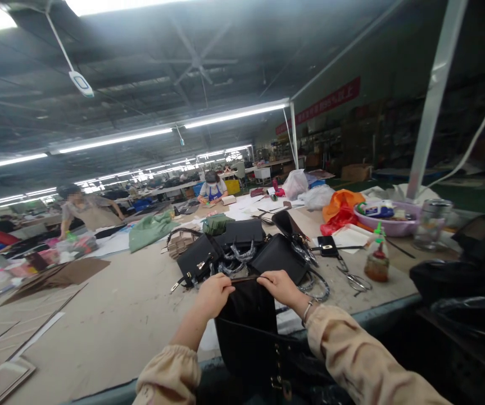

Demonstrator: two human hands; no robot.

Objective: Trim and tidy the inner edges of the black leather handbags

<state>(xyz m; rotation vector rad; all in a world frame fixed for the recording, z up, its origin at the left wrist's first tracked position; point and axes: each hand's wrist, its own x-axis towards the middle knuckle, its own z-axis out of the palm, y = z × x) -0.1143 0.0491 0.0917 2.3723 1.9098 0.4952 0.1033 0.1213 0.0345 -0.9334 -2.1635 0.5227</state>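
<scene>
A black handbag (246, 346) hangs at the near edge of the worktable, its dark lining pulled up out of it. My left hand (214, 295) pinches the left end of the lining's top edge. At the right end of that same edge, my right hand (282, 287) grips with thumb and fingers. The edge is stretched taut between both hands. Just beyond lies a pile of black handbags (242, 232), their handles wrapped in clear plastic. The lower part of the held bag is dark and hard to make out.
Right of the pile lie a phone (327, 246), scissors (357, 282) and a glue bottle (377, 261). Farther right stand a purple basin (394, 225) and a glass jar (431, 225). Flat panels (6, 354) lie at left. Two people work across the table, near a green cloth (152, 229).
</scene>
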